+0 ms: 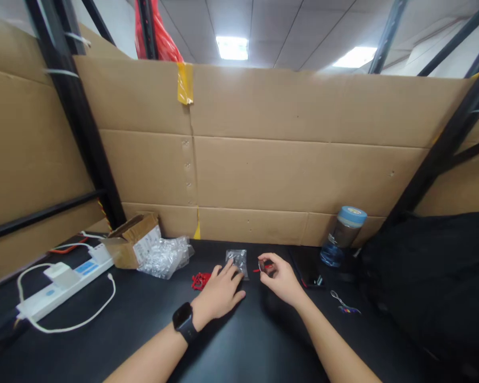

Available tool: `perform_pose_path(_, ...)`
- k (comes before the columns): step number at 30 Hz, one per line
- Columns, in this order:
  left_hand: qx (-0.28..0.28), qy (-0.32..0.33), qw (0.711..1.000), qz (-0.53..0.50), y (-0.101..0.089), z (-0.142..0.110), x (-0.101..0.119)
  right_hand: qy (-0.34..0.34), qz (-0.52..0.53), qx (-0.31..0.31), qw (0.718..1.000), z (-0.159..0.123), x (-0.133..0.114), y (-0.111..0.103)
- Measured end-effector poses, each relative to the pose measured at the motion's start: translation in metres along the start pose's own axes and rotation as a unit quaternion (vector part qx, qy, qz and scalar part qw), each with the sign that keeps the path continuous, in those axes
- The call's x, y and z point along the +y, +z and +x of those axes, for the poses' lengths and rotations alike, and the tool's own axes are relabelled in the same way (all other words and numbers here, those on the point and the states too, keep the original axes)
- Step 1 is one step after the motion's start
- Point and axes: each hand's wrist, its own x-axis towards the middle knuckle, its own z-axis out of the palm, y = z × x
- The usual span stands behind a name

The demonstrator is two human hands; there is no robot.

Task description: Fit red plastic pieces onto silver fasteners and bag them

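Note:
My left hand (pixel 221 290), with a black smartwatch (pixel 184 322) on the wrist, rests on the black table, its fingers stretched toward a small clear plastic bag of little parts (pixel 238 260). Its fingertips touch the bag's near edge. A cluster of small red pieces (pixel 200 280) lies just left of that hand. My right hand (pixel 279 277) is held in a pinch on a small dark ring-like part with a red bit (pixel 263 267), just right of the bag.
A torn cardboard box (pixel 132 239) and crumpled clear bags (pixel 165 256) sit at the back left, beside a white power strip (pixel 59 290) with cables. A blue-lidded water bottle (pixel 342 235), a dark phone (pixel 306 266) and a black bag (pixel 431 276) stand right. Cardboard walls (pixel 287 170) enclose the table.

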Motion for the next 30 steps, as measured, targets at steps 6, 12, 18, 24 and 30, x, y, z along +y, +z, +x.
perform_pose_path(6,0.002,0.043,0.999,-0.031,-0.007,0.002,0.011,-0.019,-0.100,-0.043,0.994,-0.003,-0.014,-0.018)
perform_pose_path(12,-0.029,0.078,0.996,-0.041,-0.007,-0.010,0.006,-0.034,-0.182,-0.102,0.977,-0.008,-0.020,-0.022)
perform_pose_path(18,-0.036,0.081,0.996,-0.031,-0.007,-0.018,0.003,0.008,-0.171,-0.179,0.969,-0.009,-0.019,-0.017)
perform_pose_path(24,-0.054,0.072,0.995,-0.043,-0.005,-0.019,0.002,0.009,-0.164,-0.214,0.963,-0.009,-0.014,-0.017)
perform_pose_path(30,-0.053,0.073,0.994,-0.054,-0.007,-0.022,0.001,-0.007,-0.209,-0.192,0.959,-0.006,-0.005,-0.011)
